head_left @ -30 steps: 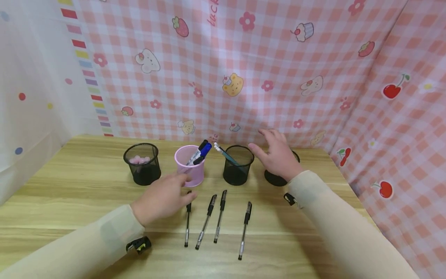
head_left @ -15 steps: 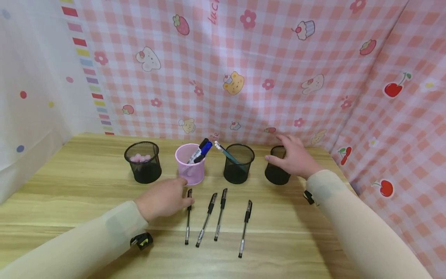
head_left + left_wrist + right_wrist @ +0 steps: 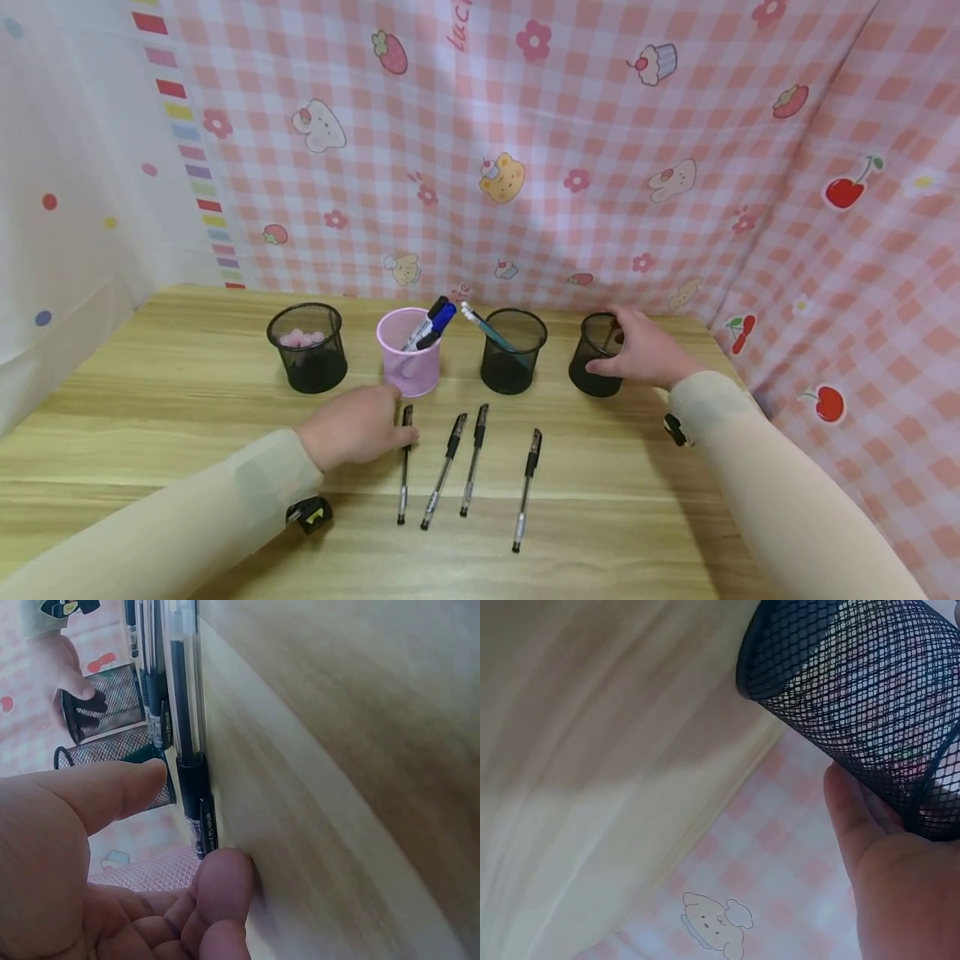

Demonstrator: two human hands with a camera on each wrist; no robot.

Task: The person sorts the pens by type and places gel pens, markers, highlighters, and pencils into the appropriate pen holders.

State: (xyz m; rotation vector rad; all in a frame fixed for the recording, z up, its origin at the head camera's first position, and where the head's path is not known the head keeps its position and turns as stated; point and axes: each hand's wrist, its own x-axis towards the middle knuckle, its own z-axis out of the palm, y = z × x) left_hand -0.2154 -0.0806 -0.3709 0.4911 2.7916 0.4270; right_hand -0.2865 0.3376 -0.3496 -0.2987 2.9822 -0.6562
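Note:
In the head view my left hand hovers low over the table at the cap end of the leftmost black gel pen. The left wrist view has that hand's thumb and fingertips apart, with the pen's capped end between them, not pinched. My right hand grips the rightmost black mesh pen holder, thumb at the front and fingers around its far right side. Up close in the right wrist view, the thumb lies along the mesh wall. Several more gel pens lie side by side on the table.
Along the back stand a black mesh holder with pink pieces, a pink holder with markers, and a black holder with pencils. A checked cloth hangs behind the wooden table.
My right hand has moved right from above the rightmost holder and closed around its side. The left hand has lowered slightly toward the leftmost pen. The pens and holders have stayed put.

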